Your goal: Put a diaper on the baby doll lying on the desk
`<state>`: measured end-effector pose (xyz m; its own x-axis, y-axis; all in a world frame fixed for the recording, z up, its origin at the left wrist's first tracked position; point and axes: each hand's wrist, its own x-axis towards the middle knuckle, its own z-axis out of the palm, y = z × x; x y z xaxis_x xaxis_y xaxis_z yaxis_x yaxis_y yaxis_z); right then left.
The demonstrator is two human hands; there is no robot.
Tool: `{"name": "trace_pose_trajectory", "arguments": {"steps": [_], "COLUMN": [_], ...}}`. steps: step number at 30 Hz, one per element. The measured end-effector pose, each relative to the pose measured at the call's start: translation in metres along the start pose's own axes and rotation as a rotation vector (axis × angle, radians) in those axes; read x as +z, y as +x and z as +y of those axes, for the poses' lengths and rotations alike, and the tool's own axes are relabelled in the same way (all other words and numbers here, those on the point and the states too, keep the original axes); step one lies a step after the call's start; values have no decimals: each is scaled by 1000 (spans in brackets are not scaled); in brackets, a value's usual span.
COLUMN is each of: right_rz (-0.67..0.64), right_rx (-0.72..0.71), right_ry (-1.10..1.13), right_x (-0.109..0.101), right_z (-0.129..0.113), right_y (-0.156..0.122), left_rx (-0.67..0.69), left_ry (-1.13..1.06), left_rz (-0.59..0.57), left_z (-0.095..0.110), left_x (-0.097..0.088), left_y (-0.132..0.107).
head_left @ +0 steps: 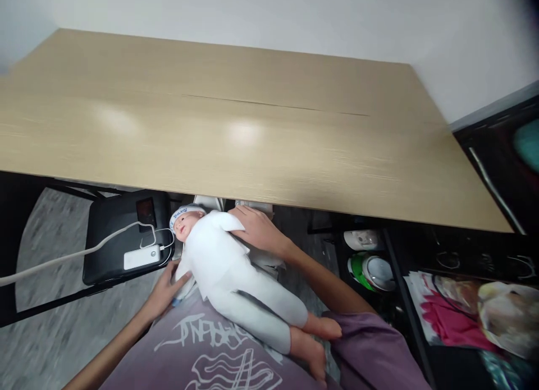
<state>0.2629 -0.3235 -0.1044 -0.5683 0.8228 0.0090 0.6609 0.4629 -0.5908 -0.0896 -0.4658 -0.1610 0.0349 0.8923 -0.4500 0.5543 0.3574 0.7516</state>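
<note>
A baby doll (pixel 227 272) in a white suit and white cap lies on my lap, head toward the table edge, bare feet toward my right thigh. My left hand (pixel 166 291) cups the doll's near shoulder and arm, fingers curled on it. My right hand (pixel 256 228) rests against the doll's far shoulder, fingers wrapped behind it. My purple printed shirt (pixel 219 350) fills the bottom of the view.
A wide wooden table (pixel 236 126) spreads in front of me. Under it at the left stands a black stool (pixel 113 232) with a white power bank (pixel 142 257) and cable. At the right, a dark shelf (pixel 421 255) holds a green-and-white appliance (pixel 370 271) and colourful packages (pixel 475 311).
</note>
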Motion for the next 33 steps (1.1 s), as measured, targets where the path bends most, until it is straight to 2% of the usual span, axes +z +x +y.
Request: {"name": "trace_pose_trajectory", "arguments": {"steps": [1,3,8,10,12,14,17,21,24,27,33], "right_rz": [12,29,116,189,258,316,398,523,598,638,693], "right_rx": [-11,-25,-95,-104,-46,50,176,310,372,388,374], "right_ry": [11,31,10,-3,-26,-61,-84,-108,-141,-148,-144], "right_x": [-2,-11,-49,-68,-85,-100,-112,-114,-107,-99,-87], "right_z": [-3,-9,-29,-36,-39,-37,-19,21,48,64,79], "right_y": [0,-2,-28,-47,-66,-80,-86,-75,-70,-74,-80], "left_rx": [-44,-38,115,169,261,344,386,461,508,511,567], "left_ry": [-14,-25,-1,23,100,258,558,756,801,840,761], "left_rz": [-74,-126,-43,-26,-37,-45,-20,-14,30,89,160], "left_z": [0,7,34,47,65,91,142,207,237,246,234], "left_x": [-1,0,-3,-12,-24,-37,-50,-56,-58,-63,-66], "left_y": [0,-1,-19,-23,-19,-6,25,73,102,121,149]}}
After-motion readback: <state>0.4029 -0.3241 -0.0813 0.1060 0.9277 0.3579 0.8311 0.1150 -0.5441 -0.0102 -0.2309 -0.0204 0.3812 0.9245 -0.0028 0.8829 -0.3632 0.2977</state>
